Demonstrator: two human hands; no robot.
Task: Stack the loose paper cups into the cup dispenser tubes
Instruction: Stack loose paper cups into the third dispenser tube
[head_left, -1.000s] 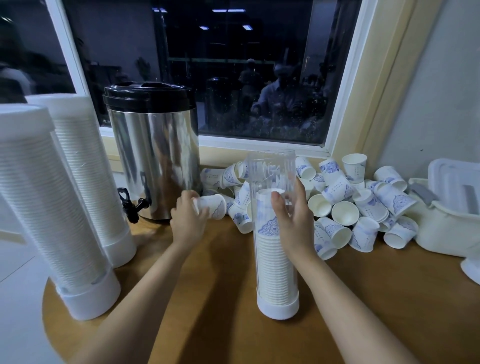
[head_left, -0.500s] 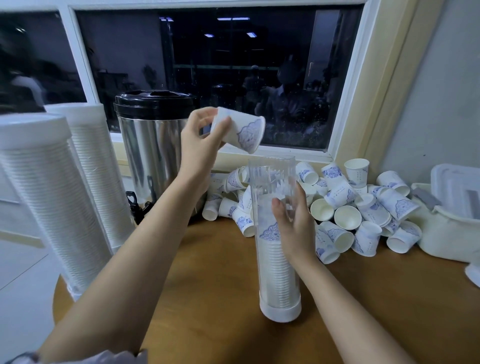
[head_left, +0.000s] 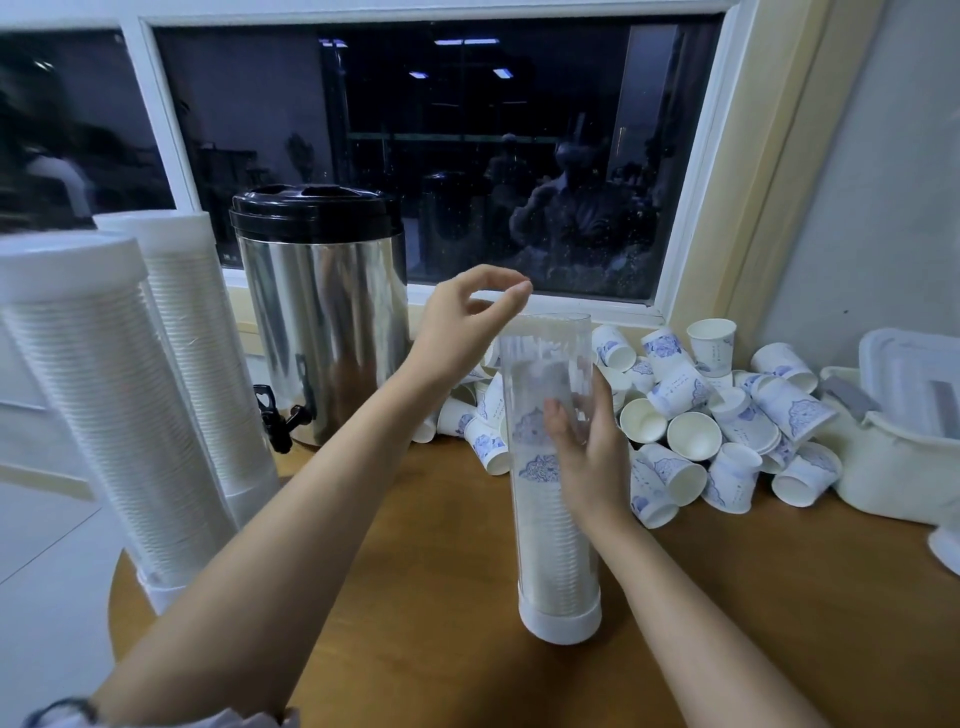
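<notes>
The clear plastic tube (head_left: 550, 545) stands upright mid-table (head_left: 415, 597), white-capped at its base. The blue-printed paper cup (head_left: 535, 431), held above it a moment ago, now sits inside on the ribbed stack. The left hand (head_left: 462, 322) hovers empty over the mouth with fingers loosely bent, and the right hand (head_left: 587, 452) wraps the tube's side. Loose cups (head_left: 691, 415) lie heaped at the back edge, beside a shiny steel urn (head_left: 322, 322).
</notes>
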